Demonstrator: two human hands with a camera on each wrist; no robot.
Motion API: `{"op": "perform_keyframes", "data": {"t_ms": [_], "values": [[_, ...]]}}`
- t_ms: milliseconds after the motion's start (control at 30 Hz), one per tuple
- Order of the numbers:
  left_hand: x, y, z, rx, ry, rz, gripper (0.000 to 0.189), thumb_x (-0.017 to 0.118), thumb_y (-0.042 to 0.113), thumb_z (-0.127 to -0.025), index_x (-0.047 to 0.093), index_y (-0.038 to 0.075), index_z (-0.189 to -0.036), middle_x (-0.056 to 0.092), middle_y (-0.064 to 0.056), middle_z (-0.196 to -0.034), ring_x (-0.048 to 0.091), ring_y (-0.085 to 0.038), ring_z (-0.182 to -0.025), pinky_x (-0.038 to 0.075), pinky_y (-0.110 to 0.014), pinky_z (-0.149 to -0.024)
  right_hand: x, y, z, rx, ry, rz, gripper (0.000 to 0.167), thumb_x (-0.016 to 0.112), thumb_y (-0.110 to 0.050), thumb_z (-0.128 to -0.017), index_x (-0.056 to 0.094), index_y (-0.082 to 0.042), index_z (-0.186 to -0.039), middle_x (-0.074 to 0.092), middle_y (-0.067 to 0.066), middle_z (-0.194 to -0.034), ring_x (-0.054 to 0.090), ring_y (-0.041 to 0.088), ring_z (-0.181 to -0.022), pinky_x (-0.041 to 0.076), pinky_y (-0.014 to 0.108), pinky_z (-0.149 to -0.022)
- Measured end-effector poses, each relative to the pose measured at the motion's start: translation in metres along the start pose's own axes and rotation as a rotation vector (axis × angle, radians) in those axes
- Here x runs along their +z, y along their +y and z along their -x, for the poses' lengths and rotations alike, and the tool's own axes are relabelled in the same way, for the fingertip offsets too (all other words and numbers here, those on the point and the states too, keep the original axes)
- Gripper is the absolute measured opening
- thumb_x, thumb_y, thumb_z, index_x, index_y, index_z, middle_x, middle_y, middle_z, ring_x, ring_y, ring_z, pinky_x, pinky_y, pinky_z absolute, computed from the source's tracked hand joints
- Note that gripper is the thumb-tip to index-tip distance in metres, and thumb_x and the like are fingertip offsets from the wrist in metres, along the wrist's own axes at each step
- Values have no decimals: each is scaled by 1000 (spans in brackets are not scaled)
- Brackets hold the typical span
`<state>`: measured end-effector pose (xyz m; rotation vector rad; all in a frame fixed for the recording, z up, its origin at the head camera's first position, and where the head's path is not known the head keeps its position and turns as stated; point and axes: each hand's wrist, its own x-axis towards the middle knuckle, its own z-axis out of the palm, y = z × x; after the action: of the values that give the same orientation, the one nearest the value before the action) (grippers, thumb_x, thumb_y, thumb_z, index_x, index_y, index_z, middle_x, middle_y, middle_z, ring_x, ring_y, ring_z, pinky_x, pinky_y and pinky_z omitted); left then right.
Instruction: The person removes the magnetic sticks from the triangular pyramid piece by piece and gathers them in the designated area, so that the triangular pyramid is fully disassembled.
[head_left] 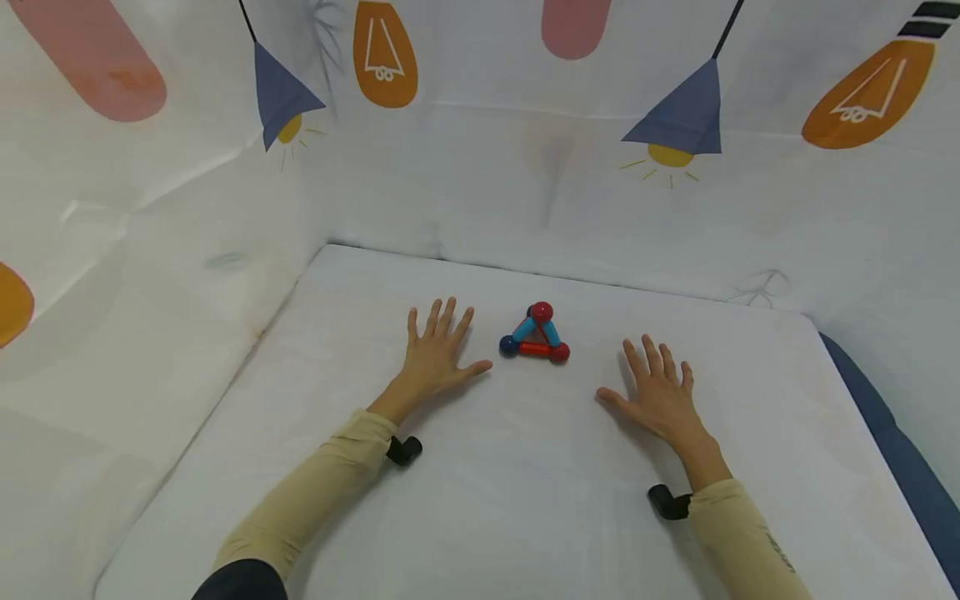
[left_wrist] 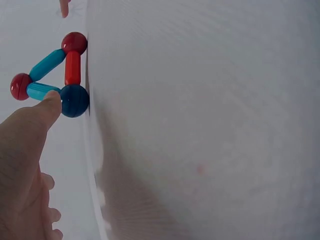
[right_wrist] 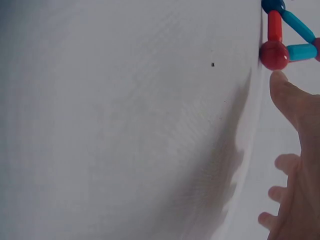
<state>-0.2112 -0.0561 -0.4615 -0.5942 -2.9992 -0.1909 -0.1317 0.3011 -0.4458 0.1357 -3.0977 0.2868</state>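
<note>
A small frame of magnetic rods and balls (head_left: 534, 349) stands on the white table between the two hands. It has red and dark blue balls, light blue rods leaning up to a red ball (head_left: 542, 312) and a red rod along its base. To its left, the left hand (head_left: 435, 358) is spread with straight fingers and holds nothing. Right of the frame, the right hand (head_left: 662, 402) is likewise spread and holds nothing. In the left wrist view the left thumb (left_wrist: 47, 111) overlaps a blue rod (left_wrist: 42, 91), but the head view shows a gap there.
The white tabletop (head_left: 510, 500) ends at a white sheet wall (head_left: 495, 200) printed with lamps and bulbs, behind and at the left. Each wrist carries a small black camera, one on the left (head_left: 405, 451) and one on the right (head_left: 667, 502). Dark blue material (head_left: 877, 417) lies beyond the right edge.
</note>
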Motion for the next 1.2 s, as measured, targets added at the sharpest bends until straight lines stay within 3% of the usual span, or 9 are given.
{"op": "perform_keyframes", "data": {"t_ms": [267, 467, 600, 733, 900, 1000, 1067, 1200], "values": [[-4, -12, 1, -38, -55, -41, 97, 35, 83, -78, 8, 27, -153, 5, -9, -160, 3, -31, -148, -4, -61, -113, 4, -10, -6, 4, -16, -10, 93, 56, -64, -82, 20, -12, -150, 13, 22, -155, 11, 48, -140, 4, 70, -106], [-5, -22, 6, -42, -48, -16, 96, 38, 81, -78, 13, 26, -152, 8, -10, -160, 4, -33, -147, -4, -62, -112, 9, -15, -13, -9, -24, 2, 94, 56, -65, -82, 20, -11, -150, 14, 22, -155, 12, 48, -140, 6, 71, -106], [-4, -24, 9, -42, -38, 8, 94, 38, 80, -79, 14, 25, -152, 10, -10, -160, 5, -33, -147, -4, -63, -112, 13, -23, -16, -46, -39, -109, 90, 58, -59, -84, 20, -10, -150, 18, 22, -154, 14, 46, -140, 8, 69, -106], [-8, -18, 5, -4, 33, 152, 84, 43, 69, -86, 19, 22, -151, 22, -11, -156, 16, -32, -145, 4, -63, -112, 14, -41, -24, -96, -55, -351, 75, 57, -49, -90, 27, -12, -148, 32, 17, -149, 26, 39, -139, 19, 63, -109], [-15, 4, -12, 150, 156, 464, 65, 50, 46, -95, 29, 16, -148, 35, -11, -149, 35, -31, -136, 30, -55, -109, 20, -73, -43, -160, 14, -567, 55, 58, -33, -94, 38, -13, -141, 49, 12, -137, 44, 30, -128, 36, 53, -105], [-14, 21, -22, 236, 169, 611, 57, 52, 37, -96, 34, 17, -147, 36, -11, -148, 38, -31, -134, 37, -53, -106, 31, -91, -54, -201, 78, -631, 50, 59, -26, -94, 41, -12, -139, 52, 12, -133, 48, 28, -124, 40, 51, -102], [-10, 32, -26, 270, 164, 657, 53, 53, 32, -96, 38, 18, -144, 38, -11, -147, 40, -31, -132, 39, -50, -104, 39, -102, -58, -216, 113, -657, 48, 59, -22, -94, 43, -10, -137, 54, 13, -130, 51, 27, -120, 43, 49, -98], [-1, 45, -27, 271, 175, 705, 45, 56, 22, -96, 45, 17, -139, 50, -8, -137, 50, -24, -124, 44, -42, -102, 50, -117, -60, -203, 213, -655, 40, 60, -18, -93, 50, -7, -130, 59, 12, -118, 57, 25, -105, 51, 41, -83]]}}
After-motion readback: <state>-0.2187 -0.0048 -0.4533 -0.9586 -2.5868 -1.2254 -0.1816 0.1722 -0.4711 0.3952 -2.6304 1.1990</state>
